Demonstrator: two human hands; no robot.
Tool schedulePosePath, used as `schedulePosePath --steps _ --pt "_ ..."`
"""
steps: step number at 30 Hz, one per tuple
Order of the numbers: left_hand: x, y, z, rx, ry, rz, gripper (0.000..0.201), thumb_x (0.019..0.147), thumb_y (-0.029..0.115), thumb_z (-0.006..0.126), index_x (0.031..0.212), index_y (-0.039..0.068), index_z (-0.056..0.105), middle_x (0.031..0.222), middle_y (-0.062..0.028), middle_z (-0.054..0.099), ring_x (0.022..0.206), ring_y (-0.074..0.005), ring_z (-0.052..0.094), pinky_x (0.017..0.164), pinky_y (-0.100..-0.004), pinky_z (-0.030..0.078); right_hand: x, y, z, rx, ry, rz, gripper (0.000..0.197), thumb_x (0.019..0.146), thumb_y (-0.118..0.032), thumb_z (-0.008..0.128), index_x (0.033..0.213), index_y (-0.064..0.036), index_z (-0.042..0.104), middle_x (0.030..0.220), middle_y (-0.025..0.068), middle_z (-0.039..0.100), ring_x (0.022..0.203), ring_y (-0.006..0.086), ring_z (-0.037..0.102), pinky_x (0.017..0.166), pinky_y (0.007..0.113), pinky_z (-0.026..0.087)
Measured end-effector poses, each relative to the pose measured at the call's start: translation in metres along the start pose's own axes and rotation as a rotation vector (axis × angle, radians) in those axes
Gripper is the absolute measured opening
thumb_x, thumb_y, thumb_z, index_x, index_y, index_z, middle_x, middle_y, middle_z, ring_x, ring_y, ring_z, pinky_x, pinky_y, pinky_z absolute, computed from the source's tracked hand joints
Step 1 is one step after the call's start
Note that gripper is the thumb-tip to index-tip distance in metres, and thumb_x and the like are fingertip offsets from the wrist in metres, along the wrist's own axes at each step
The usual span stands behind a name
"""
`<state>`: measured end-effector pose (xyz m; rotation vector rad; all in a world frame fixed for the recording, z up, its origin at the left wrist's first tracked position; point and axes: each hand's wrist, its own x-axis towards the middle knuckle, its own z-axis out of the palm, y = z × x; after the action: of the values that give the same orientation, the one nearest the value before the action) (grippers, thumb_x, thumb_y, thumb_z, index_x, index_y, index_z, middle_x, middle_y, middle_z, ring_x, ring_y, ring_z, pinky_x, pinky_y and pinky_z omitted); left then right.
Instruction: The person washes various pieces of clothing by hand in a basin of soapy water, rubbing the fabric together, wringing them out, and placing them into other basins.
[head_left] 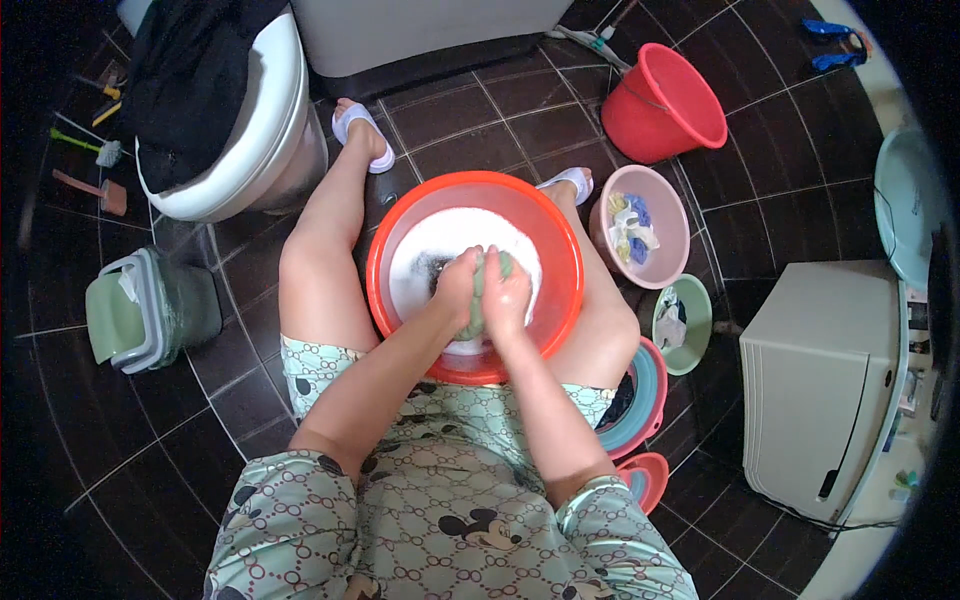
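Gripping green cloth (476, 316) between left hand (459, 285) and right hand (507, 292), fingers (492, 264) clamped on it, partly hiding it.

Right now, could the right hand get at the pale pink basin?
Probably: the pale pink basin sits just past the right leg, though the right hand is busy with the green cloth.

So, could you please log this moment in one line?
hands: both on green cloth | location: orange-red basin | contents: white suds

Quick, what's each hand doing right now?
Left hand: closed, holding the green cloth from its left side.
Right hand: closed, holding the same cloth from its right.
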<state>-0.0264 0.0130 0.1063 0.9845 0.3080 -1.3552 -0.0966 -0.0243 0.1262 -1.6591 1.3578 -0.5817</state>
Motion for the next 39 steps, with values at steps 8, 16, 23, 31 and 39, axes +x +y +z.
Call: schedulePosePath --steps 8,16,23,31,39 --pt "0.02 0.036 -0.042 0.167 0.165 0.196 0.052 0.085 0.042 0.056 0.111 -0.003 0.055 0.102 -0.0133 0.058 0.092 -0.0233 0.056 0.085 -0.0344 0.044 0.023 0.039 -0.019 0.482 0.009 0.389 0.056 0.091 -0.051 0.05 0.115 -0.0009 0.058 0.1 0.0062 0.063 0.092 0.0177 0.059 0.08 0.032 0.046" --pt "0.032 0.079 -0.092 0.949 0.238 0.642 0.053 0.083 0.035 0.06 0.115 -0.005 0.045 0.109 -0.0284 0.057 0.105 -0.0398 0.056 0.09 -0.0416 0.042 0.019 0.046 -0.07 0.901 -0.393 0.476 0.035 0.087 -0.011 0.06 0.12 -0.0024 0.051 0.111 0.0103 0.06 0.1 0.0229 0.06 0.082 0.034 0.052" --pt "0.004 0.096 -0.076 1.205 0.291 0.811 0.042 0.084 0.034 0.063 0.102 0.001 0.047 0.095 -0.0242 0.062 0.092 -0.0384 0.06 0.08 -0.0437 0.045 0.029 0.052 -0.089 0.732 -0.224 0.482 0.036 0.079 -0.001 0.065 0.113 -0.0066 0.055 0.095 0.0056 0.064 0.082 0.0173 0.063 0.07 0.027 0.052" --pt "0.002 0.119 -0.091 1.252 -0.157 0.678 0.023 0.08 0.018 0.07 0.081 0.004 0.052 0.081 -0.0074 0.063 0.076 -0.0118 0.057 0.069 -0.0293 0.047 0.035 0.04 -0.117 0.533 -0.385 0.299 0.03 0.08 -0.006 0.067 0.108 -0.0031 0.058 0.096 0.0052 0.065 0.092 0.0175 0.062 0.083 0.031 0.049" --pt "0.012 0.109 -0.074 1.025 -0.041 0.473 0.023 0.081 0.023 0.067 0.088 0.003 0.059 0.078 -0.0064 0.063 0.078 -0.0157 0.061 0.07 -0.0299 0.048 0.071 0.048 -0.096 0.613 -0.028 0.119 0.018 0.08 -0.003 0.06 0.095 -0.0079 0.052 0.077 -0.0031 0.049 0.068 0.0072 0.046 0.061 0.021 0.039"
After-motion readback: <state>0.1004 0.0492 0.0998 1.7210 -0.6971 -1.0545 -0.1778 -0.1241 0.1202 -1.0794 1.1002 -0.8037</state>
